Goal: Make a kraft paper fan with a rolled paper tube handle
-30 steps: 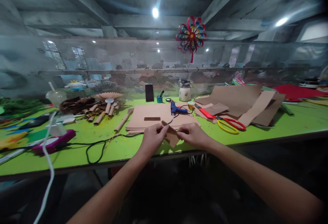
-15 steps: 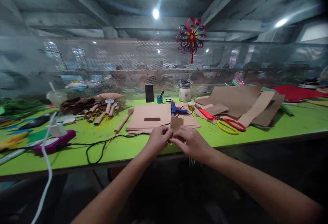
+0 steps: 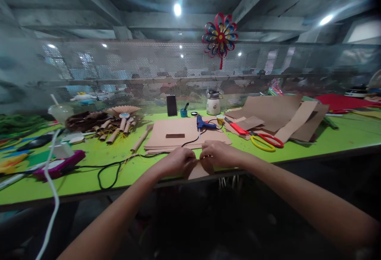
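A small piece of brown paper (image 3: 199, 170) lies at the front edge of the green table, below my hands. My left hand (image 3: 180, 160) has its fingers curled closed on the paper's left far corner. On the other side, my right hand (image 3: 219, 154) pinches the paper's far edge, fingers bent together. The fingertips of both hands are partly hidden. Just beyond them, a blue glue gun (image 3: 205, 124) stands on a stack of brown paper sheets (image 3: 160, 127). A narrow dark brown strip (image 3: 175, 135) rests on the same stack.
Red and yellow-handled scissors (image 3: 262, 140) lie right of the stack, before large brown paper pieces (image 3: 270, 109). Rolled paper tubes (image 3: 113, 135) are at left. A black cable (image 3: 108, 176) loops by the purple power strip (image 3: 61, 164). A patterned jar (image 3: 213, 103) stands behind.
The brown paper has gone from standing upright between my fingers to lying low at the table edge. My hands have moved apart slightly, and the view has shifted a little.
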The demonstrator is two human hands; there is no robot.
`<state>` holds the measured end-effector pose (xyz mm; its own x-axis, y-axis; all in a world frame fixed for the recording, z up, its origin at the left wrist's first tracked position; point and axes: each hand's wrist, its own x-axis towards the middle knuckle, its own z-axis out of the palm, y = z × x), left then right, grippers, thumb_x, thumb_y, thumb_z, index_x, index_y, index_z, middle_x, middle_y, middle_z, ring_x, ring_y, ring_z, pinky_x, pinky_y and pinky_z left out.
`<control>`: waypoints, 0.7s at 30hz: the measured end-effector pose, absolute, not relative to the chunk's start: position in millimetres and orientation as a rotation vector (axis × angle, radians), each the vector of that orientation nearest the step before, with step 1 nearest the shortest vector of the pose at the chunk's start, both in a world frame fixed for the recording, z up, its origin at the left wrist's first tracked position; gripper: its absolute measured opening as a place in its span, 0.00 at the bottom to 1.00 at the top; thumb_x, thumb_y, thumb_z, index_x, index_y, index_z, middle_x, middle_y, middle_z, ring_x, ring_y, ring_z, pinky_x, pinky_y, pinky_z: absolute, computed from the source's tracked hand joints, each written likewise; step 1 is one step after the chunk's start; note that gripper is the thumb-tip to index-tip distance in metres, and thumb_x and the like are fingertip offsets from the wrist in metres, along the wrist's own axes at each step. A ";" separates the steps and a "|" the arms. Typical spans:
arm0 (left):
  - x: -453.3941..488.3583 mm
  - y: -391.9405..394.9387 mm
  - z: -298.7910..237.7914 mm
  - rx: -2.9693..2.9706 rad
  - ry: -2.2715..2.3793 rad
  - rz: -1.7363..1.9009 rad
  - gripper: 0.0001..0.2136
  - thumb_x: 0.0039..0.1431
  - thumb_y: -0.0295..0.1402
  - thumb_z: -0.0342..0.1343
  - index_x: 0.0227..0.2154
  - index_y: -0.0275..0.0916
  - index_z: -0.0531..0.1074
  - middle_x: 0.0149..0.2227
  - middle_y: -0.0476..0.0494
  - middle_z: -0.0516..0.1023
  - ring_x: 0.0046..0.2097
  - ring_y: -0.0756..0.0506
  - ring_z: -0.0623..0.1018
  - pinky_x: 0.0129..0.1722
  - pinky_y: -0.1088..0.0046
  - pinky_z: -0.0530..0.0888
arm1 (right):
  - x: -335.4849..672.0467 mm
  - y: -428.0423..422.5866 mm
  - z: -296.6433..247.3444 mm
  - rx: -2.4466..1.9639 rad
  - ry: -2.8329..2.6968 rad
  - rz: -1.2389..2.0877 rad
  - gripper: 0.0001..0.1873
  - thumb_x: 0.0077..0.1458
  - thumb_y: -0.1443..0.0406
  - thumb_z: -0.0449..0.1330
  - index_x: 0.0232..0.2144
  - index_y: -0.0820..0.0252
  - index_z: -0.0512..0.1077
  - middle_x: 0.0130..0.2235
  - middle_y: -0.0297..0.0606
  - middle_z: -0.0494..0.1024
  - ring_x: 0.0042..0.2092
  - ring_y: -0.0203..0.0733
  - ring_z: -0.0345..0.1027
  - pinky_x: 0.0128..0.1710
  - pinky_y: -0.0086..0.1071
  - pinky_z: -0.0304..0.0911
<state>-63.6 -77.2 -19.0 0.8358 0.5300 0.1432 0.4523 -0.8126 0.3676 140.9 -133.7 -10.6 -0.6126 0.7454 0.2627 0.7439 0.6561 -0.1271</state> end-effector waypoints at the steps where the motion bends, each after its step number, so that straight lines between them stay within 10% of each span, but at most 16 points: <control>1: -63.3 -75.3 -23.3 2.711 0.740 0.371 0.12 0.58 0.34 0.48 0.24 0.36 0.72 0.24 0.49 0.71 0.27 0.50 0.68 0.26 0.76 0.59 | 141.0 -131.1 -13.8 -1.195 -2.574 0.057 0.09 0.53 0.72 0.59 0.35 0.62 0.78 0.33 0.39 0.73 0.35 0.37 0.64 0.33 0.28 0.54; 21: -74.0 -80.2 -39.7 2.747 0.807 0.603 0.09 0.57 0.32 0.54 0.29 0.39 0.79 0.26 0.46 0.69 0.31 0.49 0.69 0.28 0.77 0.60 | 121.1 -114.9 -27.7 -1.101 -2.541 0.175 0.06 0.52 0.73 0.59 0.28 0.65 0.77 0.29 0.38 0.72 0.32 0.35 0.63 0.32 0.25 0.55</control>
<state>-74.0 -80.2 -39.7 0.7655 0.5560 0.3238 0.4679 -0.8265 0.3131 121.1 -114.9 -27.7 -0.6291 0.7252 0.2799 0.6799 0.6879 -0.2540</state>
